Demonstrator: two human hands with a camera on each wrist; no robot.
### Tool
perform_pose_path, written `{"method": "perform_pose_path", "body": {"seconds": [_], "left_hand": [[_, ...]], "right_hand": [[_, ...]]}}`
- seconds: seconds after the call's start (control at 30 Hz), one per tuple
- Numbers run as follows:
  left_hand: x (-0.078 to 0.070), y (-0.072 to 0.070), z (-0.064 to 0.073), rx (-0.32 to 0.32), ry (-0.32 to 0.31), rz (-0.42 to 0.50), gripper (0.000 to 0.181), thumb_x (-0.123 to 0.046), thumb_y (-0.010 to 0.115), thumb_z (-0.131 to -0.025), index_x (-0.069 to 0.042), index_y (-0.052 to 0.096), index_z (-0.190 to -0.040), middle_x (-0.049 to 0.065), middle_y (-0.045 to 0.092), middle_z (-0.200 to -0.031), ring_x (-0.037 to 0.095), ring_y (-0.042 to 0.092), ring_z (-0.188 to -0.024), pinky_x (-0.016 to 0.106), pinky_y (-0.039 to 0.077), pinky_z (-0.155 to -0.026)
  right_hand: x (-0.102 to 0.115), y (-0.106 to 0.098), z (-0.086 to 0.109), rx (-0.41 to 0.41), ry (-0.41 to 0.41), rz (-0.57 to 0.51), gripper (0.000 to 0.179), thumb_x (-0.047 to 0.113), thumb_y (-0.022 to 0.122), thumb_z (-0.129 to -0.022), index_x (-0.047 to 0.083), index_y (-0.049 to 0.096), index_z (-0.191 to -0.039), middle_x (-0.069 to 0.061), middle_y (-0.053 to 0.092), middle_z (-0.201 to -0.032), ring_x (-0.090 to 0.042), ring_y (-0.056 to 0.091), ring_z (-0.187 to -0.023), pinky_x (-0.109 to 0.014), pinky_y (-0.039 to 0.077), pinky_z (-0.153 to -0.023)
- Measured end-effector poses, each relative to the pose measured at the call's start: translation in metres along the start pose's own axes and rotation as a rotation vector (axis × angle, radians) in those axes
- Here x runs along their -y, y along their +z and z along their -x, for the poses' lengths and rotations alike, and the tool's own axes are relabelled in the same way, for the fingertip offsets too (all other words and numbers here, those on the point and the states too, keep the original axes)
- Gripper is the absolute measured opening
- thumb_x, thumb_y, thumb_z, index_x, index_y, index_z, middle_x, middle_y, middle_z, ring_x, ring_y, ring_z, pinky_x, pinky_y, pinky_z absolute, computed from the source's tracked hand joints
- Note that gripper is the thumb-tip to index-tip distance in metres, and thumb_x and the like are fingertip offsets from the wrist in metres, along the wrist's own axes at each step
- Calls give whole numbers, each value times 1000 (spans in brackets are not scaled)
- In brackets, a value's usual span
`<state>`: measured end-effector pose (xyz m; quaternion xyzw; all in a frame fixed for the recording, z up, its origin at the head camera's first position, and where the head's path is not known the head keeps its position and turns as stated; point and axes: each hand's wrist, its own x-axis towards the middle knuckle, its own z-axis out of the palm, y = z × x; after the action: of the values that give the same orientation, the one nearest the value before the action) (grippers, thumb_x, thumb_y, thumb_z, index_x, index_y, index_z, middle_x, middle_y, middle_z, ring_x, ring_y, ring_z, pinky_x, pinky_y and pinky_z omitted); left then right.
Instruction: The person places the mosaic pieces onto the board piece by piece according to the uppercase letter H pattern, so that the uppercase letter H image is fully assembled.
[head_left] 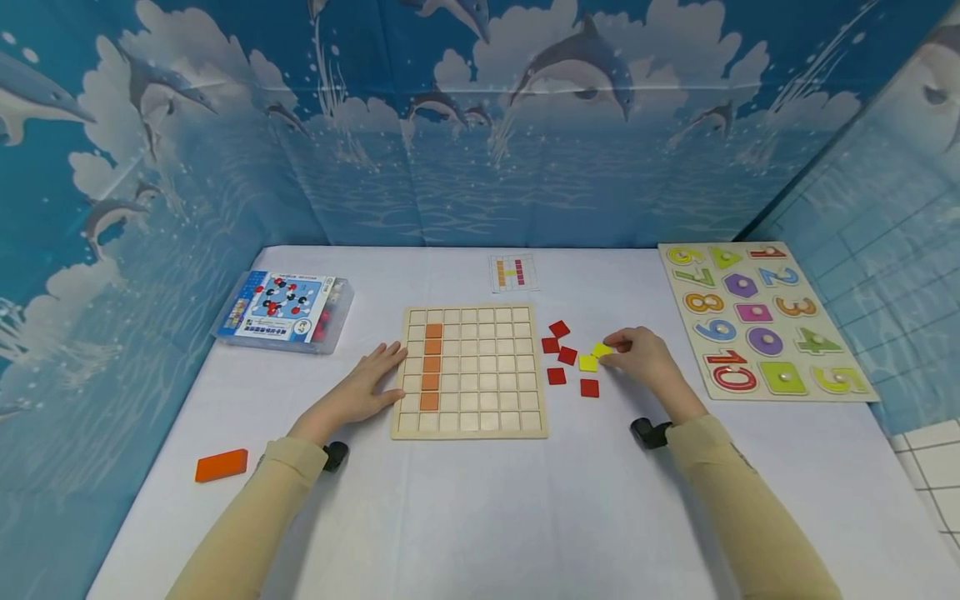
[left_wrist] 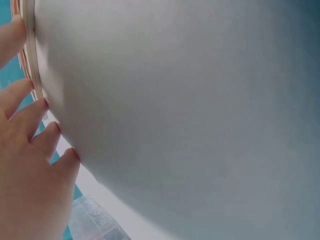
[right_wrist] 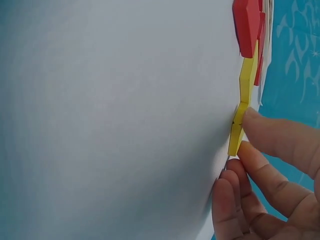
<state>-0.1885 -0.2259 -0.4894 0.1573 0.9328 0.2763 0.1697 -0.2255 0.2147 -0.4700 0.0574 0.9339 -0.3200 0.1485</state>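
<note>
A wooden grid board (head_left: pixel 489 377) lies on the table with a column of orange tiles (head_left: pixel 431 364) in its left part. My left hand (head_left: pixel 356 392), fingers spread, rests at the board's left edge; the left wrist view shows its thumb and a finger against the wooden side (left_wrist: pixel 31 50). To the right of the board, my right hand (head_left: pixel 647 360) pinches a yellow tile (right_wrist: pixel 237 131) between thumb and forefinger, low at the tabletop. Another yellow tile (head_left: pixel 588 363) touches or nearly touches it. Several red tiles (head_left: pixel 567 357) lie scattered between that hand and the board.
Behind the board lies a small pattern card (head_left: pixel 513 272). A clear plastic case (head_left: pixel 285 310) with a printed label sits at the back left, an orange block (head_left: pixel 221 465) at the front left. On the right is a number puzzle board (head_left: pixel 765 321). Dolphin-print curtains (head_left: pixel 480 183) enclose the table.
</note>
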Motion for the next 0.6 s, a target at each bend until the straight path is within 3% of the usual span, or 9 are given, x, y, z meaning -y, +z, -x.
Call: {"method": "perform_pose_path", "body": {"seconds": [0.33,0.6], "left_hand": [[0,-1,1,4,-8,3,72,-21,63,-96,-5,26,-156,15,16,-165,37,5,-153,56,6,-125],[0,-1,1,10,0,3,72,-22,62,-97,-6,25,-156,14,15,-165,36,5,-154,56,6,-125]], "right_hand": [[5,2,1,-19,23,42,35,13,70,-90,-5,61,-118,-21,54,-107,-31,50,-96,-35,51,-80],[5,1,3,-7,66,9,34,15,70,-90,-3,56,-115,-18,56,-101,-29,52,-90,-28,46,-74]]}}
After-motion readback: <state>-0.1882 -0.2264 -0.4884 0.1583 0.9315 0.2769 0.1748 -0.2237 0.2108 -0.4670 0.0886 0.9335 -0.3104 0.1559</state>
